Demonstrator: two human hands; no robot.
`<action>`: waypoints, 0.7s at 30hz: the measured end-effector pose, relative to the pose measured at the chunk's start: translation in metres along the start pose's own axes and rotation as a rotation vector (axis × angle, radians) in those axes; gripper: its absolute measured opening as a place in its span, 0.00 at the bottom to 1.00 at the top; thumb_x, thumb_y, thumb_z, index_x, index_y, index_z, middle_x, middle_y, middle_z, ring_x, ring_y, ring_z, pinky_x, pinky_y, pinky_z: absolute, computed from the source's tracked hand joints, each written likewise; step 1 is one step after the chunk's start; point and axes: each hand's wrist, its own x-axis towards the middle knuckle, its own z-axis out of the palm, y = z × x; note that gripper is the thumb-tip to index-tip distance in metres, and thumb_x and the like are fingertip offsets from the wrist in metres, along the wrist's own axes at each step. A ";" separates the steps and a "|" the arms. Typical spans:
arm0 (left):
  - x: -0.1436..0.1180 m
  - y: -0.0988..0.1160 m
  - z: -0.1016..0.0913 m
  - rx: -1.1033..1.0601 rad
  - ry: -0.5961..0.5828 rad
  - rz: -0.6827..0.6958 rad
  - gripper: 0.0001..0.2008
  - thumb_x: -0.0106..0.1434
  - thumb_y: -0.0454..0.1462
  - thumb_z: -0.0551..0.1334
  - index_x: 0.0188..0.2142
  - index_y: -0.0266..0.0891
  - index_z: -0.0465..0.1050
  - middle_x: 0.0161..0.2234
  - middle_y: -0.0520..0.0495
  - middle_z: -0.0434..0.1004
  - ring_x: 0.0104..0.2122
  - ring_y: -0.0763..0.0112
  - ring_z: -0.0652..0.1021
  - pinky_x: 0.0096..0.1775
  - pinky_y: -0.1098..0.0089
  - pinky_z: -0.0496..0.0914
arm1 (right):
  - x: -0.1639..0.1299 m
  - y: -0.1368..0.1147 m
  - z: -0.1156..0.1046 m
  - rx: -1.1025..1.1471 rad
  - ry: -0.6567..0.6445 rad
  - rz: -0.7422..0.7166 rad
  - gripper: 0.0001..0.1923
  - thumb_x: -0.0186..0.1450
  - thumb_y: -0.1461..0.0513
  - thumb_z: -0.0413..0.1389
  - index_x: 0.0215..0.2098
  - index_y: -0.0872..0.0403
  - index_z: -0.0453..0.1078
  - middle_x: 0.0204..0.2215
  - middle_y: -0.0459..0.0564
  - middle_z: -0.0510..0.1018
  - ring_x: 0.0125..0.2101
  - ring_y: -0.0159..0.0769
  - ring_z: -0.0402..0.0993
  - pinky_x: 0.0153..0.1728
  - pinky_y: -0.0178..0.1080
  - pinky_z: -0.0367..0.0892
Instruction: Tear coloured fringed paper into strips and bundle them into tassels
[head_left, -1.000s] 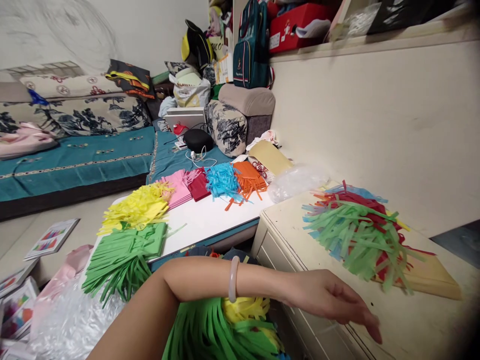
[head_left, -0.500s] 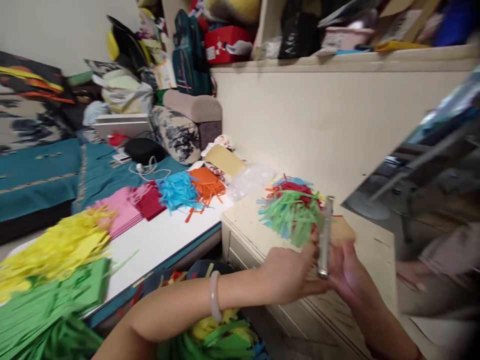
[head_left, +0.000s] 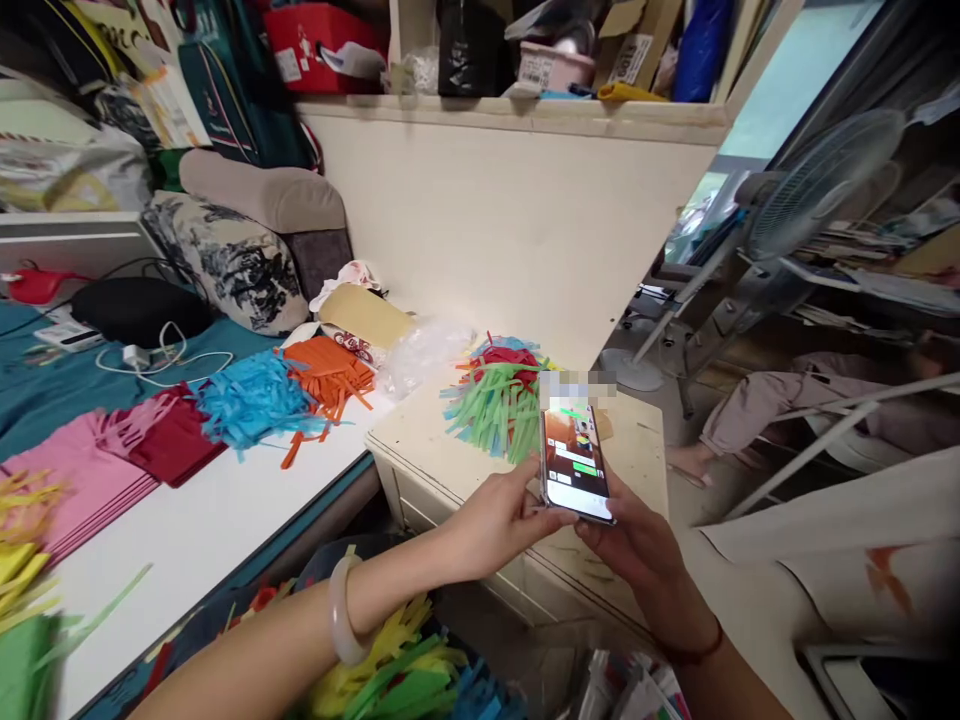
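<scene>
Phone (head_left: pixel 574 462) sits lit and screen-up between your two hands, held over the front edge of the cream cabinet (head_left: pixel 450 450). Your left hand (head_left: pixel 501 518) grips its left edge, thumb on the side of the screen; your right hand (head_left: pixel 634 548) cups it from below, fingers curled round the lower end. Just behind it on the cabinet top lies a pile of green and red paper fringe (head_left: pixel 499 400). Blue fringe (head_left: pixel 251 398) and orange fringe (head_left: pixel 324 368) lie on the white table (head_left: pixel 195 530) to your left.
</scene>
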 end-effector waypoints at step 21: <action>0.002 -0.021 -0.009 -0.196 -0.047 -0.106 0.16 0.57 0.46 0.62 0.38 0.38 0.64 0.18 0.61 0.55 0.19 0.79 0.57 0.23 0.75 0.52 | 0.033 -0.028 -0.062 -0.216 0.422 -0.156 0.21 0.61 0.44 0.53 0.37 0.52 0.73 0.30 0.49 0.79 0.25 0.35 0.74 0.23 0.35 0.71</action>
